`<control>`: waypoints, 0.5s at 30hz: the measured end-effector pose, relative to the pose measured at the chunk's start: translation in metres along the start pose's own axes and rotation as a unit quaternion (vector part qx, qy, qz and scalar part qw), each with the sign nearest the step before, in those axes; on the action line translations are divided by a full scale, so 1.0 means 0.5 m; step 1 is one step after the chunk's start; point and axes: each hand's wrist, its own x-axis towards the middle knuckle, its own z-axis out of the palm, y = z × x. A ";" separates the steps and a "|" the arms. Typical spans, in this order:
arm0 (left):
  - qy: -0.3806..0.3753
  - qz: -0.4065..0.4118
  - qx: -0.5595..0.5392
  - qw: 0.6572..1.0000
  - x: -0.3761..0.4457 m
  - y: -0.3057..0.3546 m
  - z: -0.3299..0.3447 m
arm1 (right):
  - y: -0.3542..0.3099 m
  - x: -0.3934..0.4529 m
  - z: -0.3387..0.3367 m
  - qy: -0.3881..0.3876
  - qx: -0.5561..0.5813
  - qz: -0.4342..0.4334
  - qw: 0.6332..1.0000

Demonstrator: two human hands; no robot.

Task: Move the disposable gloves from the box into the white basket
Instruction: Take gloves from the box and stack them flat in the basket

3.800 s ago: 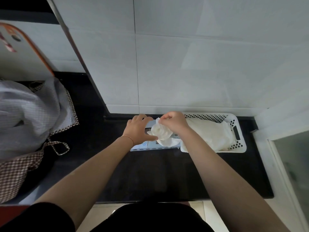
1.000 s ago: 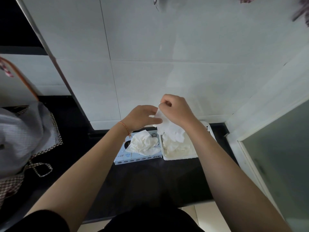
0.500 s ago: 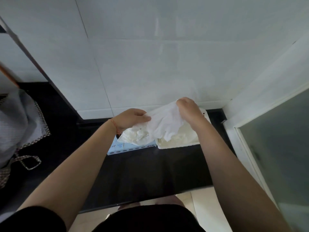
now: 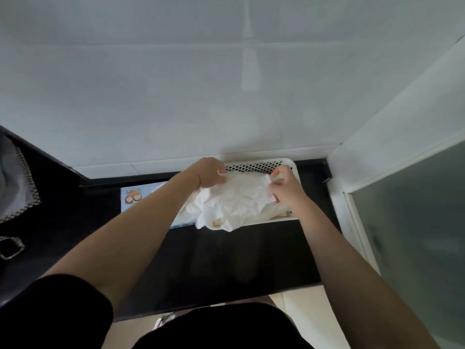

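A crumpled heap of white disposable gloves (image 4: 236, 202) lies spread over the white perforated basket (image 4: 261, 165), spilling over its front left corner. My left hand (image 4: 208, 172) pinches the heap's back left edge. My right hand (image 4: 284, 187) pinches its right edge above the basket. The light blue glove box (image 4: 136, 197) lies to the left of the basket, mostly hidden under my left forearm.
Basket and box sit on a black counter (image 4: 226, 258) against a white tiled wall (image 4: 201, 96). A frosted glass panel (image 4: 415, 222) in a white frame closes the right side. A grey checked cloth (image 4: 15, 182) lies at the far left.
Both hands have carried the gloves rightwards and down over the basket. My left hand has left the box and now pinches the heap at the basket's back rim.
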 end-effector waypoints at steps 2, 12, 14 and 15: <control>0.009 0.006 0.042 0.999 0.025 0.017 0.002 | 0.014 0.017 -0.015 0.000 -0.024 -0.022 0.999; 0.188 0.089 0.231 0.950 0.042 0.091 0.096 | 0.072 0.079 -0.035 0.022 -0.211 -0.080 0.974; 0.190 0.153 0.202 0.949 0.025 0.108 0.141 | 0.075 0.081 -0.027 0.023 -0.248 -0.091 0.964; 0.167 0.159 0.195 0.953 0.021 0.111 0.159 | 0.074 0.080 -0.022 0.022 -0.270 -0.095 0.958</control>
